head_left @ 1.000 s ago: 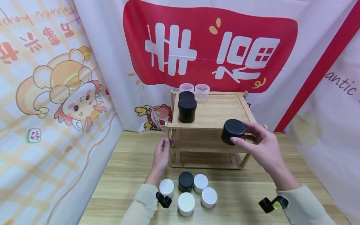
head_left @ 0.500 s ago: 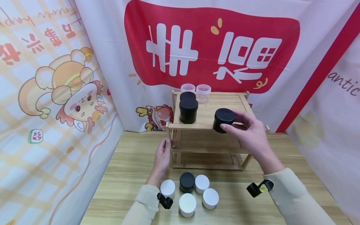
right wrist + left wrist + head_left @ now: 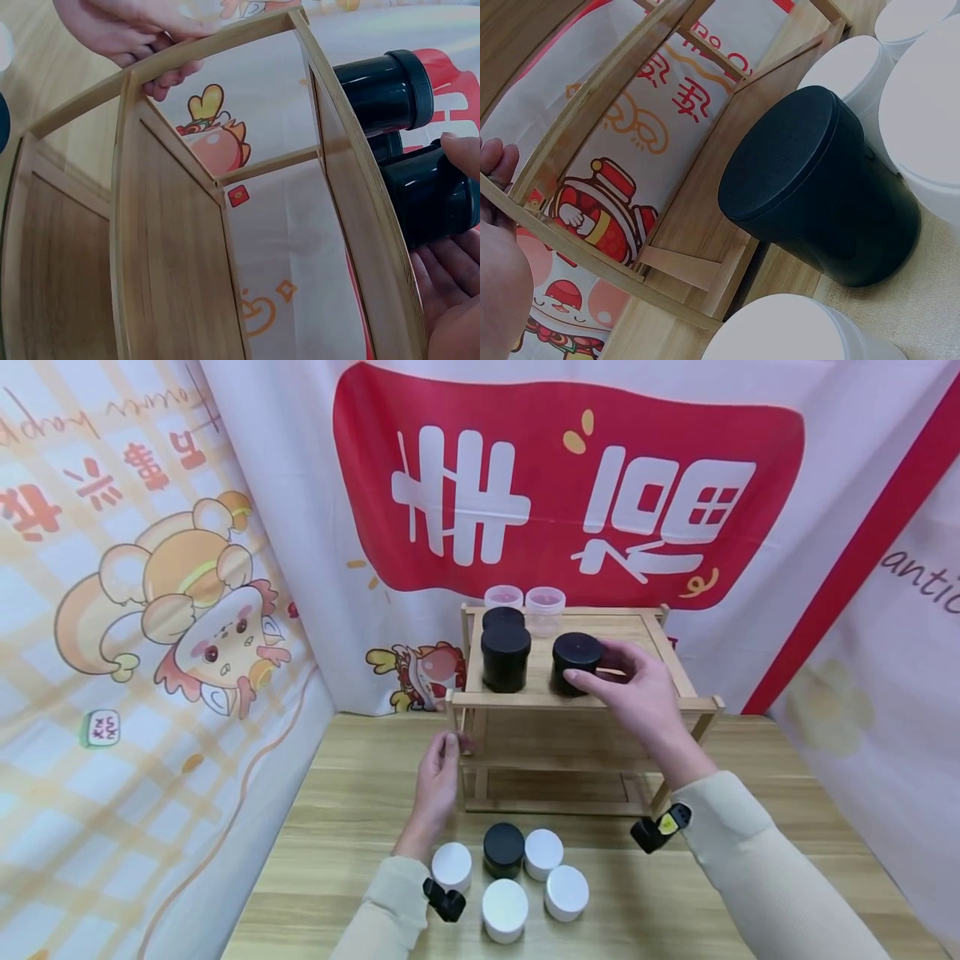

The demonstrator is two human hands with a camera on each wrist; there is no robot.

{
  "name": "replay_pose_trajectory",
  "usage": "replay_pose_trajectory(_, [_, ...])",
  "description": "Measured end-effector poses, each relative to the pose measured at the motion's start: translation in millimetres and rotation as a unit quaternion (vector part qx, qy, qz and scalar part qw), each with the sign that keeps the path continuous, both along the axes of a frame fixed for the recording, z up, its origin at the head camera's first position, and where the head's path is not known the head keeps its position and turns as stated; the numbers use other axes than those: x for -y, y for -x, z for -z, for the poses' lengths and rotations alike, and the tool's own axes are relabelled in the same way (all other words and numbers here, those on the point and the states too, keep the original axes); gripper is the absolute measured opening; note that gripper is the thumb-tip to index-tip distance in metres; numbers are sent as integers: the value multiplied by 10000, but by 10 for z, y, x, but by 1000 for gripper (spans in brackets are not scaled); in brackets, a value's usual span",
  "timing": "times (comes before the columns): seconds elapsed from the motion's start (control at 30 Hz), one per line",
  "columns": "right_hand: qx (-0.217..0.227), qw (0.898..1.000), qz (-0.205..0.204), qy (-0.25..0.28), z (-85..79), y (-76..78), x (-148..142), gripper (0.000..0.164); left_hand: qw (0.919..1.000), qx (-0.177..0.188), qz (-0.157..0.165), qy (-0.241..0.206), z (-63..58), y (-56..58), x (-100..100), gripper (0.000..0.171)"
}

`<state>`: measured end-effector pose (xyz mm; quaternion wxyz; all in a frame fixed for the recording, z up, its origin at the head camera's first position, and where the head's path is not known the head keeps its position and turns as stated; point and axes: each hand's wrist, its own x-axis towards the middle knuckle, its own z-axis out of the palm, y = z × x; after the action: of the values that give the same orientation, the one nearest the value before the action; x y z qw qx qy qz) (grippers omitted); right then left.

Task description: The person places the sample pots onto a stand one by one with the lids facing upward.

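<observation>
My right hand (image 3: pixel 637 689) holds a black lidded jar (image 3: pixel 574 662) between thumb and fingers, at the front edge of the wooden rack's top (image 3: pixel 600 631). In the right wrist view the held jar (image 3: pixel 431 193) has its base at the top board; whether it bears weight there I cannot tell. Left of it stand a black jar (image 3: pixel 505 660) and another black jar (image 3: pixel 502 617) behind. My left hand (image 3: pixel 437 772) grips the rack's front left post, thumb and fingers on either side, as the right wrist view shows of that hand (image 3: pixel 142 30).
Two clear pinkish jars (image 3: pixel 545 610) stand at the rack's back left. On the table before the rack are a black jar (image 3: pixel 504 850) and several white-lidded jars (image 3: pixel 505 910), close to my left wrist. Printed cloth (image 3: pixel 420 410) hangs behind and at both sides.
My right hand has carried the black jar left and inward, from in front of the rack's right side onto or just over its top. My left hand keeps its grip on the post.
</observation>
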<state>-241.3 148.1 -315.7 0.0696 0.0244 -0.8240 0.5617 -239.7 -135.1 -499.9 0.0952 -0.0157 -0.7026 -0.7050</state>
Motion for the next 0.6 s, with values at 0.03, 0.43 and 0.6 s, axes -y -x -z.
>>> replay_pose_trajectory(0.03, [5,10000,-3,-11,-4,12,9,76,10000,5,0,0,2,-1,0,57])
replay_pose_trajectory(0.43, [100,9998,-9,-150,-43,235,140,78,10000,4,42,1,3,-12,5,52])
replay_pose_trajectory(0.6, [130,9998,5,-162,-72,328,194,75,10000,6,16,-32,-4,-9,0,52])
